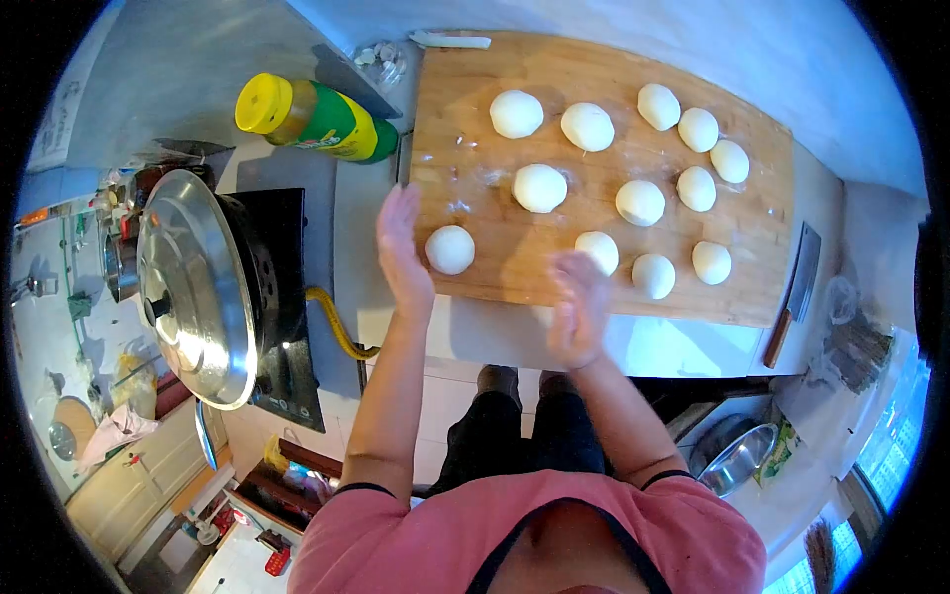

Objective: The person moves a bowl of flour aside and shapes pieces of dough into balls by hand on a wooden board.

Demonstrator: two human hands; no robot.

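My left hand is held up at the left edge of the wooden board, fingers stretched upward and holding nothing. Just to its right rests a round dough ball. My right hand, a little blurred, is over the board's front edge with its fingers extended and nothing visible in it. It partly covers another dough ball. The palms face each other, well apart. Several more smooth white dough balls, among them one near the middle, are spread across the floured board.
Left of the board lies a green and yellow bottle. A lidded pan sits on the black stove, with a yellow hose beside it. A cleaver lies right of the board. Below right is a metal bowl.
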